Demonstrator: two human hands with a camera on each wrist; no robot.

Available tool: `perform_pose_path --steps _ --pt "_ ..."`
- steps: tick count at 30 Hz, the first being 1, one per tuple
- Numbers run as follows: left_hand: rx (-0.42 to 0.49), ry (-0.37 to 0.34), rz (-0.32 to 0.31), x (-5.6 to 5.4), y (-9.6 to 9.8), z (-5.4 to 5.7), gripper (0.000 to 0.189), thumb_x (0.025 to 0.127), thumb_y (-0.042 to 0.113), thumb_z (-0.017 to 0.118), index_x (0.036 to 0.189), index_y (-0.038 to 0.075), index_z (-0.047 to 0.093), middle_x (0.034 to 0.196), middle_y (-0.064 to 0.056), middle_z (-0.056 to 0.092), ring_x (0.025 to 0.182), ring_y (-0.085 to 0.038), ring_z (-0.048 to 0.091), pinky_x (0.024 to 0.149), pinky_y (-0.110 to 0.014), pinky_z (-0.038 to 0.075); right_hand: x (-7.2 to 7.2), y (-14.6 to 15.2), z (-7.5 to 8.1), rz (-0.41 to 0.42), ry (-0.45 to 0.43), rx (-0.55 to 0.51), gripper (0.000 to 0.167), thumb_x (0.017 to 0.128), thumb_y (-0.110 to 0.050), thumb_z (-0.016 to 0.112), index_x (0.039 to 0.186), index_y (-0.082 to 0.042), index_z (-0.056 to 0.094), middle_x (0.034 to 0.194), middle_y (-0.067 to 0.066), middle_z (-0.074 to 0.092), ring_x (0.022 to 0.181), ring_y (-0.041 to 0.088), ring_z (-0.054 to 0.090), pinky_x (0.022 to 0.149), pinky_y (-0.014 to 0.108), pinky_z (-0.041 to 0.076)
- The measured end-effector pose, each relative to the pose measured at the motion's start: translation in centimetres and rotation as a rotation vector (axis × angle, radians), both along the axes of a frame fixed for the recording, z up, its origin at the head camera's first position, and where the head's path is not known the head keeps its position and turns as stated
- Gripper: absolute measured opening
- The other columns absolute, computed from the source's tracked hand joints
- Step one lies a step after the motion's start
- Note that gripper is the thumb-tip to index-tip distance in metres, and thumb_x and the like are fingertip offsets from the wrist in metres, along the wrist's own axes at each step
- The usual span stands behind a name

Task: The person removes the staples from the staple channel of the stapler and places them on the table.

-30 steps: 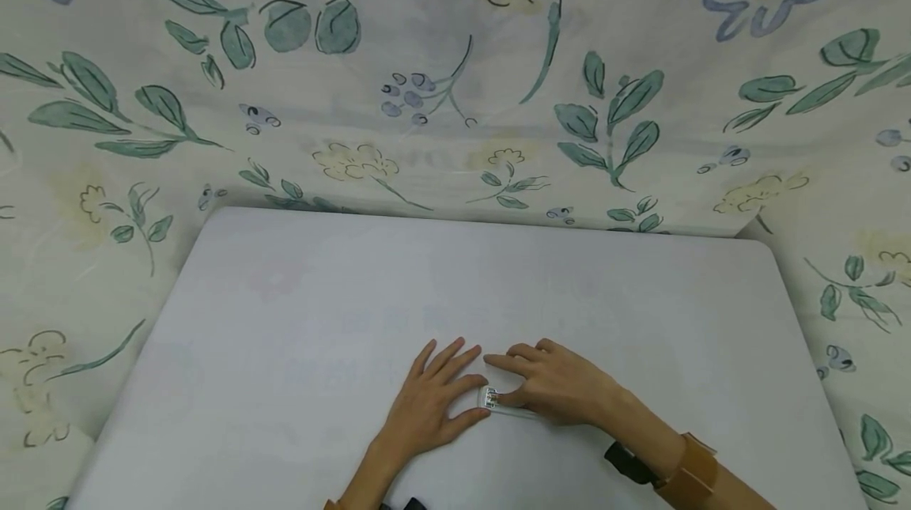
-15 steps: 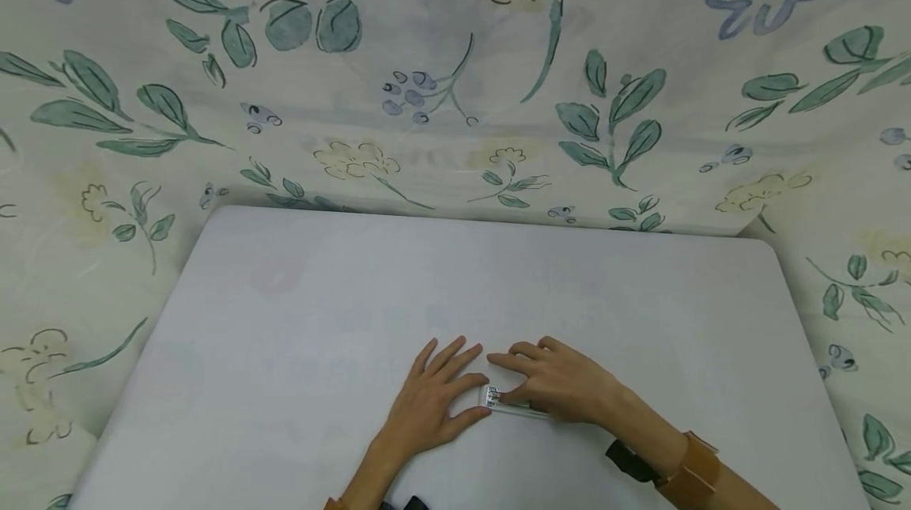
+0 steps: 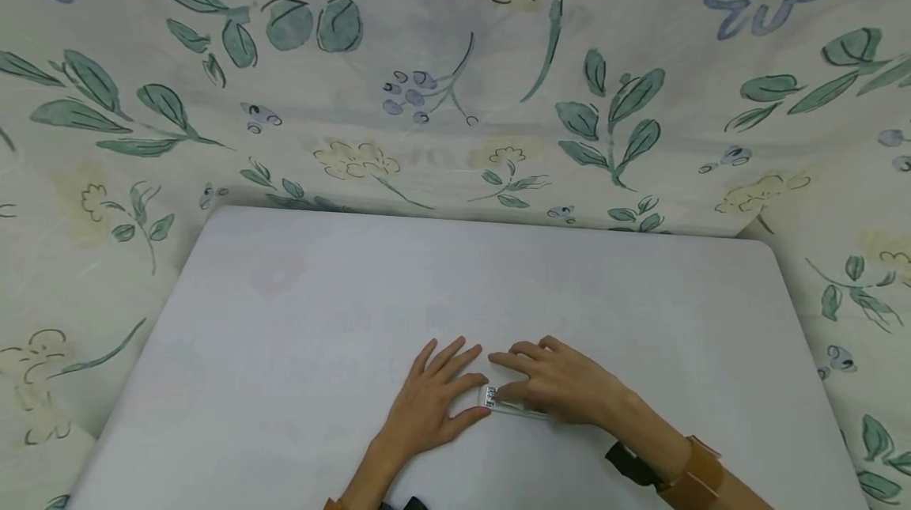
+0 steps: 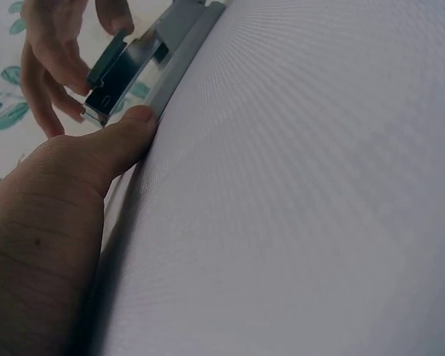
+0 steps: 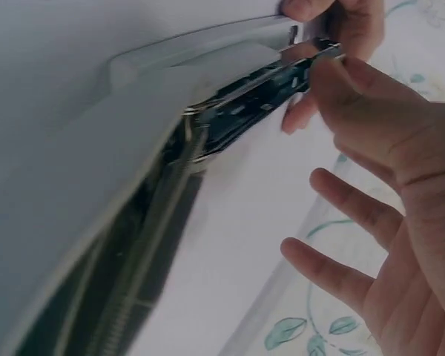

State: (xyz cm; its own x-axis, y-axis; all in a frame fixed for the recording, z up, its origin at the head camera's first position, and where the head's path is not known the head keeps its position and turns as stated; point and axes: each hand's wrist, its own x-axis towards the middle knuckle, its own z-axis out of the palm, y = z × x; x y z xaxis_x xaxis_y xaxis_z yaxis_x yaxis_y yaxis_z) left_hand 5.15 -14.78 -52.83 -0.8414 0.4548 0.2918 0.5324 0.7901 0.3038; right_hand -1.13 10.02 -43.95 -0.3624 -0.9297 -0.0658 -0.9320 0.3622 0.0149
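A pale stapler (image 3: 490,397) lies on the table with its top cover (image 5: 81,193) swung back, a spring (image 5: 122,311) showing inside it. Its dark, shiny metal magazine (image 5: 252,107) stands raised over the light base (image 5: 163,59). With thumb and index finger my left hand (image 3: 427,407) holds the front end of the base; its other fingers are spread on the table. My right hand (image 3: 562,383) pinches the magazine's front tip between thumb and index finger, the other fingers extended. From the head view the right hand hides most of the stapler.
The white table (image 3: 320,296) has rounded far corners. Behind and beside it hangs floral cloth (image 3: 427,35). A brown strap (image 3: 690,470) with a black device (image 3: 629,462) sits on the right wrist.
The right hand has shifted very slightly right, and its thumb has changed place a little at the stapler's front. The left hand keeps its place.
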Motion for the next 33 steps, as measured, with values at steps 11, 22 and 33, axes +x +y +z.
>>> perform_pose_path --steps 11,22,33 --pt "0.015 -0.013 0.011 -0.1 0.1 -0.1 0.036 0.085 0.056 0.074 0.112 0.033 0.073 0.149 0.002 0.06 0.146 -0.025 0.049 0.123 -0.055 0.032 -1.6 2.8 2.0 -0.173 -0.075 -0.206 0.04 0.085 -0.042 0.081 0.121 -0.028 0.072 0.146 0.003 0.06 0.127 0.024 0.062 0.1 0.046 0.058" --pt "0.031 0.015 0.003 -0.3 0.0 -0.3 0.036 0.084 0.055 0.076 0.111 0.032 0.073 0.147 0.001 0.061 0.145 -0.026 0.05 0.122 -0.055 0.033 -1.3 11.5 0.6 -0.567 -0.043 -0.311 0.039 0.078 -0.028 0.086 0.114 -0.017 0.077 0.136 0.01 0.066 0.12 0.034 0.064 0.09 0.06 0.058" --pt "0.032 0.015 0.014 -0.3 -0.1 0.0 0.035 0.083 0.053 0.077 0.11 0.031 0.073 0.147 0.001 0.062 0.144 -0.026 0.051 0.121 -0.054 0.032 2.8 15.1 -4.1 -0.783 -0.106 -0.325 0.038 0.075 -0.025 0.087 0.11 -0.014 0.078 0.13 0.012 0.069 0.118 0.037 0.063 0.087 0.059 0.058"
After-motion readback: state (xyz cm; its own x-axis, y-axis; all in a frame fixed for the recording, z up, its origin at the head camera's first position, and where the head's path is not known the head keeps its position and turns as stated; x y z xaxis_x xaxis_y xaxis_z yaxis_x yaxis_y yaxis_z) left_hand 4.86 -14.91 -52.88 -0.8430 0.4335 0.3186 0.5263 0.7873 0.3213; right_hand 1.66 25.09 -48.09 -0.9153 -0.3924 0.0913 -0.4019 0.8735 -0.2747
